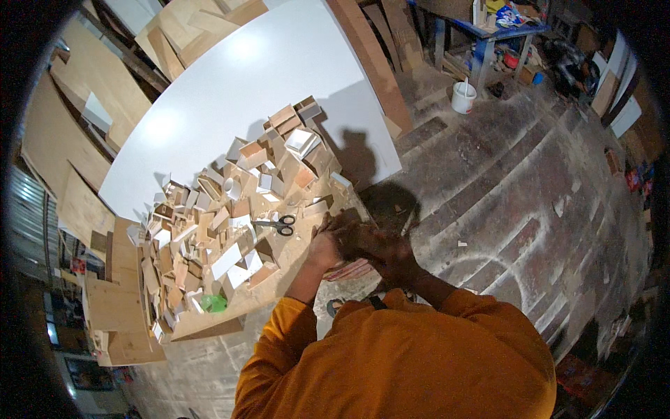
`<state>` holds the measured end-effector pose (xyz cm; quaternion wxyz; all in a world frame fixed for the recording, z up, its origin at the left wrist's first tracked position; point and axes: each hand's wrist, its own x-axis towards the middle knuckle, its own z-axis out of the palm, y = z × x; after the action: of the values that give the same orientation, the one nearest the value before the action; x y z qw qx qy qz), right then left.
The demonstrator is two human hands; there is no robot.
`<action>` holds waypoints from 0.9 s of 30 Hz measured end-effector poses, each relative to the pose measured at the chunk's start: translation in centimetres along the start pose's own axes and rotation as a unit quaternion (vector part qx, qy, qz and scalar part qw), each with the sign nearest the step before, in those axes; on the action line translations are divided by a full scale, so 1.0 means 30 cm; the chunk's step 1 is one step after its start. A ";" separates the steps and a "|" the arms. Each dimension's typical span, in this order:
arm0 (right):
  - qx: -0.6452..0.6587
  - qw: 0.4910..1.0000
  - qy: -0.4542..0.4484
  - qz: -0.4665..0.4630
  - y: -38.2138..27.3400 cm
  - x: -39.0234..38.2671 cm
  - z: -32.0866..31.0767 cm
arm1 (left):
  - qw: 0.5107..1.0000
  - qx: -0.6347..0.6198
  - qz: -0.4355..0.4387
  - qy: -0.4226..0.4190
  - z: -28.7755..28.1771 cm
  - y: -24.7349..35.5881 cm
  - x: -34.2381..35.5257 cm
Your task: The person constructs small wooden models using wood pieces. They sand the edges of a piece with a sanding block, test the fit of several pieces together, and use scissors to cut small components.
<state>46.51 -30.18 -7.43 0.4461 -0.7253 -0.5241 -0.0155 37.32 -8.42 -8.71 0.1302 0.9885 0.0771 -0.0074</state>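
A worn, grey-brown floor streaked with pale dust (502,188) spreads across the right side. A broad, smooth white panel (258,77) stretches beyond a tan wooden counter (241,304), whose near edge faces the person in a rust-orange long-sleeved top (433,356). Farther off on the floor stands a round white plastic bucket (463,98), a pale stick poking out of it. Small box-like wooden pieces, brown, tan and white (180,272), crowd the counter in a loose heap. The left hand (325,246) and right hand (392,253) are close together just beside the heap's right end — in deep shadow, so whether they clamp on anything cannot be told. Near the left hand, black-handled scissors (285,225) lie on the counter among the pieces. Smaller still are a hollow white cylinder (232,187) and a crumpled, translucent green scrap (213,303).
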 end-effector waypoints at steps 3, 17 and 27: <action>0.074 0.995 -0.007 0.067 0.052 0.061 0.027 | 0.996 -0.089 -0.001 0.002 -0.041 0.022 0.012; -0.078 0.996 -0.018 0.049 0.100 0.092 0.028 | 0.995 -0.092 -0.037 -0.029 -0.048 0.018 0.007; -0.086 0.990 0.042 -0.101 -0.011 0.004 -0.048 | 0.998 -0.007 -0.052 -0.042 -0.047 0.035 0.010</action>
<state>46.96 -31.03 -6.29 0.3998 -0.7030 -0.5723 -0.1357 37.76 -9.01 -7.10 0.1392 0.9811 0.1229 -0.0550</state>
